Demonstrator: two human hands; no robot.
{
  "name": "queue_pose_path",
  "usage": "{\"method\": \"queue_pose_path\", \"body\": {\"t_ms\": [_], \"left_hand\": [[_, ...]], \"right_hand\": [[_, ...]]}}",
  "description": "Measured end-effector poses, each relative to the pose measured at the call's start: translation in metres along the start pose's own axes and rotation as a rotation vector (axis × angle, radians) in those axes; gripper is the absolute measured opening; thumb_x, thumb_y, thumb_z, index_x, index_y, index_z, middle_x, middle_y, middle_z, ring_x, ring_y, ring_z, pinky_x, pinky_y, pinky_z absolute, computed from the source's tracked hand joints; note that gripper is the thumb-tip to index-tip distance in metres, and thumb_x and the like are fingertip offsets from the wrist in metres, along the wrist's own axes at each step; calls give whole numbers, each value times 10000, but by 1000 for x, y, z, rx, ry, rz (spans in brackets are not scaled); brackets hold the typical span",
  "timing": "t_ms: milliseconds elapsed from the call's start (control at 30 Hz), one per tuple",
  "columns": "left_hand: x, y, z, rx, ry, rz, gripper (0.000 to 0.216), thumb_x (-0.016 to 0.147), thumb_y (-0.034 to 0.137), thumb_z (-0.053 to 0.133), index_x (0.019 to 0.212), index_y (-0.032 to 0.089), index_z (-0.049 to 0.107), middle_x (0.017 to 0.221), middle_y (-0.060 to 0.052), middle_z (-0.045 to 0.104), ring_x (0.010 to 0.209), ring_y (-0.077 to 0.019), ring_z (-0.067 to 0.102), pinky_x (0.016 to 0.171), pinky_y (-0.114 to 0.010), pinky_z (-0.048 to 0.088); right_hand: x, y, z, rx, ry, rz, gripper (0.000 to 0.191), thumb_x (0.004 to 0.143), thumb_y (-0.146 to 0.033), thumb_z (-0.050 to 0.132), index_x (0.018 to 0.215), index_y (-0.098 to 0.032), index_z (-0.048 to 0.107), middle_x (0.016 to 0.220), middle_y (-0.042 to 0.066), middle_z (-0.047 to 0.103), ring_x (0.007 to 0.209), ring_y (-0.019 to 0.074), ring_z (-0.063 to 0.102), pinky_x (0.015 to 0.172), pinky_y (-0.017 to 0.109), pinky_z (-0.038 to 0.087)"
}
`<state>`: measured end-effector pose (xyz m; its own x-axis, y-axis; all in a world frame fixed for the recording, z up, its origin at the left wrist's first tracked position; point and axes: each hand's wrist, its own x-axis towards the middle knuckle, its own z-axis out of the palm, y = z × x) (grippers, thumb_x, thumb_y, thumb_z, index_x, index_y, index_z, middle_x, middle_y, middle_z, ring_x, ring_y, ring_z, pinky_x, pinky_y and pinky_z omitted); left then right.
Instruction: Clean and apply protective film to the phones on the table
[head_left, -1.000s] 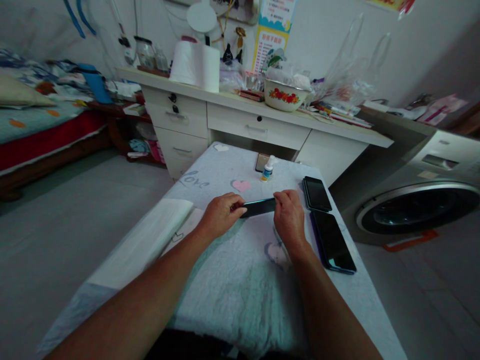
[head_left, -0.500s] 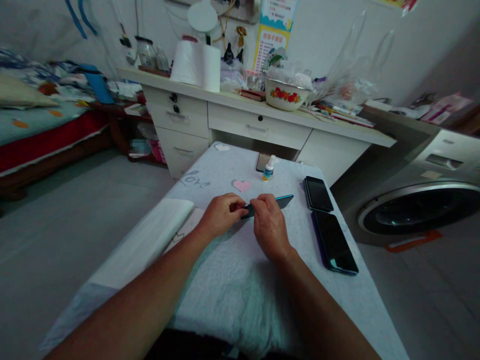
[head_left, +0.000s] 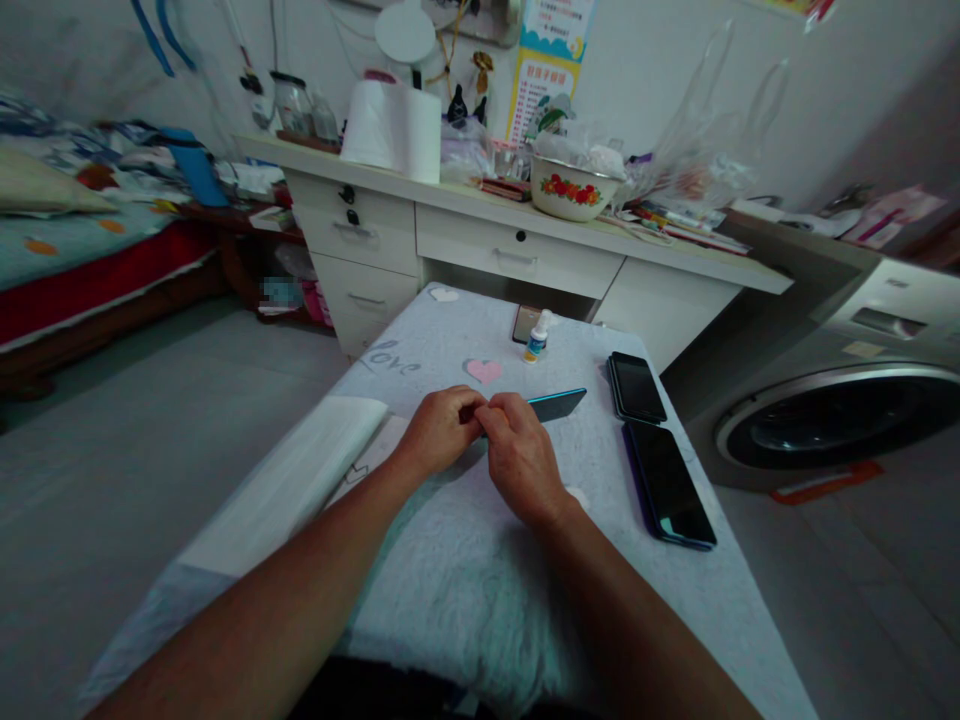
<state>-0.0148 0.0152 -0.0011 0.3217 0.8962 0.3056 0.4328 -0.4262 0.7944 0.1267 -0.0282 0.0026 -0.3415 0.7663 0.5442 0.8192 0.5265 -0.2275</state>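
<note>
A dark phone with a teal edge (head_left: 556, 404) lies across the middle of the cloth-covered table (head_left: 450, 580). My left hand (head_left: 439, 430) is closed on its left end. My right hand (head_left: 517, 455) is pressed up against the left one, fingers curled on the same end of the phone. Most of the phone's left half is hidden under both hands; only its right end shows.
Two more dark phones (head_left: 636, 386) (head_left: 667, 485) lie along the table's right side. A small dropper bottle (head_left: 537, 336) stands at the far end beside another device (head_left: 523, 322). A white folded sheet (head_left: 300, 480) lies left. A desk (head_left: 525, 250) and a washing machine (head_left: 840, 400) stand behind.
My right hand has slid left along the phone from its right end until it meets my left hand. The phone's right end is now uncovered. My left hand has stayed put.
</note>
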Motion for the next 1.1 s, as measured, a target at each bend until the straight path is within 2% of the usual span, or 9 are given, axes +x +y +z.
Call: {"method": "queue_pose_path", "body": {"t_ms": [167,433,700,1100], "left_hand": [[0,4,-2,30,-5,16,93,713,115,569,722,139,659,713,-7,609,693,-121,543,637,-235,412],[0,0,0,36,-6,29,95,765,212,592,729,147,651,699,-5,596,659,-112,527,613,-227,402],[0,2,1,43,-6,-5,87,756,229,614,755,160,668,708,2,604,645,-109,541,605,-230,399],[-1,-3,1,23,-19,-38,124,770,273,608,778,165,668,694,10,634,625,-107,560,606,-226,403]], "right_hand": [[0,0,1,-7,-19,-15,285,950,-180,338,1012,-213,614,1030,69,565,927,196,501,791,304,443],[1,8,-6,33,25,49,296,931,-166,349,1005,-225,629,978,67,563,895,193,512,793,311,451],[-2,44,-15,-15,164,146,299,873,-116,389,1001,-209,643,989,78,542,894,192,529,809,310,459],[-5,86,-25,-67,293,287,296,888,-144,389,957,-149,676,924,94,539,845,203,509,786,342,439]]}}
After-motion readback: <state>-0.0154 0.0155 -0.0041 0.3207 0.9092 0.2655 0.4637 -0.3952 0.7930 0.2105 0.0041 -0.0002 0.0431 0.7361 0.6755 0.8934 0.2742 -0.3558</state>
